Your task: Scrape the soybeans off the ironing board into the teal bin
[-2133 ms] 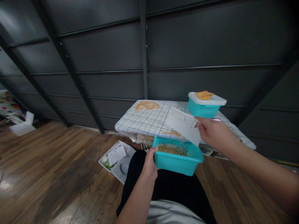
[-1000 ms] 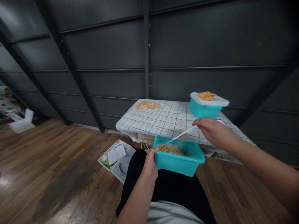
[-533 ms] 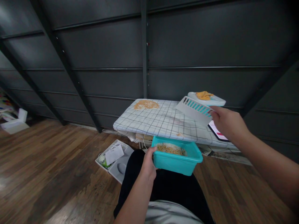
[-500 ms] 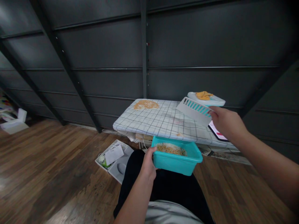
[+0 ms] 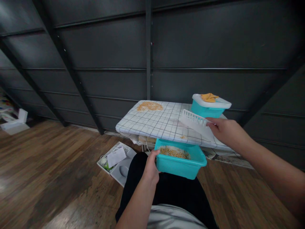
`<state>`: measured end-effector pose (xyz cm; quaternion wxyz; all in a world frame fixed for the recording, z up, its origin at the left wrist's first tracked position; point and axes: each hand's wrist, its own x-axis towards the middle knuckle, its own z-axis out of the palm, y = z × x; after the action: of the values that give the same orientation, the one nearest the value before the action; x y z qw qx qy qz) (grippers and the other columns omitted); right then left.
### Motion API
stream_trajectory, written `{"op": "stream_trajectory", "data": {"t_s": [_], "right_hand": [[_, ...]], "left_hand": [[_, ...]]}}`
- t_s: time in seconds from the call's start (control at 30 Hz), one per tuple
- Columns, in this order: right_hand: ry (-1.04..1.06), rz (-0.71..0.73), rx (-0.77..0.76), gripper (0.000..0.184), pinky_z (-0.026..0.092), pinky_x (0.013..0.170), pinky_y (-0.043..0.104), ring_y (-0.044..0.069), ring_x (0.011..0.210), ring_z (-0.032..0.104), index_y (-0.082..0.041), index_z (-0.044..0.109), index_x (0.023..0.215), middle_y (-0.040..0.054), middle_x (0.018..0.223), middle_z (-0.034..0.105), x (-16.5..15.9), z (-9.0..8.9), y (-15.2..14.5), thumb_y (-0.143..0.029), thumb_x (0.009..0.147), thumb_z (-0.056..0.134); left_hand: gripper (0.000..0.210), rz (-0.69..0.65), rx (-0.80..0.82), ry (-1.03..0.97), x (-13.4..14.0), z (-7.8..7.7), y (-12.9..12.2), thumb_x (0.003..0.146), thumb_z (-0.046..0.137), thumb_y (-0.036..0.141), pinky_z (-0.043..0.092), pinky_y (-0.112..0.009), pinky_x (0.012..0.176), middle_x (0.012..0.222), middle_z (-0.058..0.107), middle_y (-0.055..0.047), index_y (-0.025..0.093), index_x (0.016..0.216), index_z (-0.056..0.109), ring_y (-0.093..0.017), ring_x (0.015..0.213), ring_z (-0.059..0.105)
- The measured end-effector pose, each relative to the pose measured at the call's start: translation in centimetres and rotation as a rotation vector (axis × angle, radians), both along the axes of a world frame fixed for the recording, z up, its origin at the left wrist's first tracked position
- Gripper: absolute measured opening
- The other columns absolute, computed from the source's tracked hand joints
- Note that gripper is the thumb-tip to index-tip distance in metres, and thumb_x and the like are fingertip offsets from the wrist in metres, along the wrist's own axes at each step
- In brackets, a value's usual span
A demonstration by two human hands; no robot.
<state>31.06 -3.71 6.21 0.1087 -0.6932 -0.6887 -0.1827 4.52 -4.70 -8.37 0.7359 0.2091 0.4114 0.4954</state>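
Gripping the turquoise tub (image 5: 177, 167) of beans (image 5: 174, 153) by the near edge of the surface (image 5: 154, 123) with the left hand (image 5: 151, 166); lowering the slotted white scraper (image 5: 197, 124), pinched in the right hand (image 5: 220, 128); no longer tipping, leaving few grains (image 5: 183, 137) at that edge.

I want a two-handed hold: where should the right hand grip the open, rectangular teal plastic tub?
Probably the right-end rim of the tub, from the right: its lip juts outward, and the left hand holds the opposite end. The right hand would first need freeing from the white slotted plastic piece.
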Motion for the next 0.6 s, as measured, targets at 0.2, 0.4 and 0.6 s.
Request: {"op": "stream_trajectory", "data": {"t_s": [0.2, 0.4, 0.6], "right_hand": [[0.039, 0.172, 0.095, 0.041, 0.053, 0.074, 0.037, 0.029, 0.083, 0.072, -0.014, 0.072, 0.116, 0.0135, 0.102, 0.076, -0.5, -1.0, -0.8, -0.027, 0.093, 0.040], [0.047, 0.247, 0.127, 0.038, 0.051, 0.068, 0.035, 0.027, 0.078, 0.071, -0.020, 0.074, 0.108, 0.0087, 0.091, 0.077, -1.4, -1.1, -1.3, -0.030, 0.095, 0.040], [0.082, 0.272, 0.119, 0.038, 0.049, 0.063, 0.034, 0.026, 0.075, 0.070, -0.022, 0.074, 0.103, 0.0071, 0.088, 0.077, -3.2, -0.2, -2.4, -0.032, 0.093, 0.039]], "left_hand": [[0.056, 0.009, 0.010, 0.018, -0.1, 0.1, -0.1, 0.064, 0.067, 0.052, 0.047, -0.028, 0.054, 0.097, 0.072, -0.008, 0.019, 0.109, 0.068, -0.025, 0.082, 0.067], [0.057, 0.007, 0.011, 0.019, -0.1, 0.3, -0.3, 0.063, 0.068, 0.052, 0.048, -0.028, 0.055, 0.104, 0.071, -0.008, 0.020, 0.110, 0.068, -0.026, 0.087, 0.067], [0.060, -0.008, 0.010, 0.004, -0.3, 0.2, -0.2, 0.064, 0.067, 0.052, 0.051, -0.030, 0.059, 0.104, 0.073, -0.008, 0.020, 0.115, 0.068, -0.028, 0.092, 0.068]]}}
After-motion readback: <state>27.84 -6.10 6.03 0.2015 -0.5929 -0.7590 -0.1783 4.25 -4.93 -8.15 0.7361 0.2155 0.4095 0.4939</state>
